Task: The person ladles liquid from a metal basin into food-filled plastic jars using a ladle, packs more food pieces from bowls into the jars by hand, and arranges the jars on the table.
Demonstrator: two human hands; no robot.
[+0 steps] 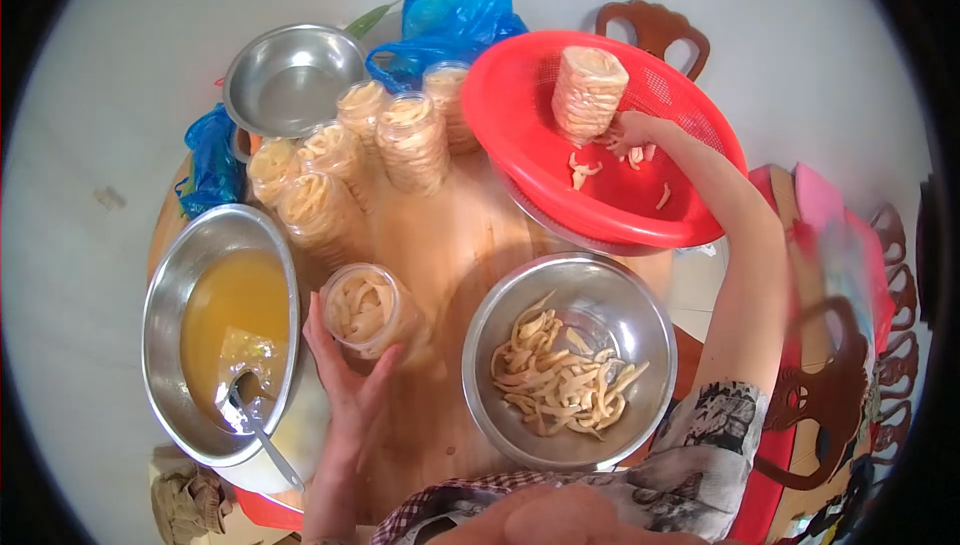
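My left hand [350, 380] curves its thumb and fingers around the lower side of a clear plastic jar [368, 310] filled with pale strips, which stands on the wooden table. Over in the red colander [500, 95], my right hand [632, 132] reaches down beside a full jar [590, 95] of packed strips. Its fingers look bent together near a few loose pale strips [583, 173]; what they hold, if anything, is hidden. A steel bowl [480, 335] with many more pale strips [560, 375] sits in front of the colander.
Several filled jars [412, 145] stand together at the back left. An oval steel basin [165, 345] holds yellow liquid and a ladle [270, 445]. Behind are a steel bowl [290, 75] and a blue plastic bag [460, 20]. Carved wooden chairs [830, 395] stand at the right.
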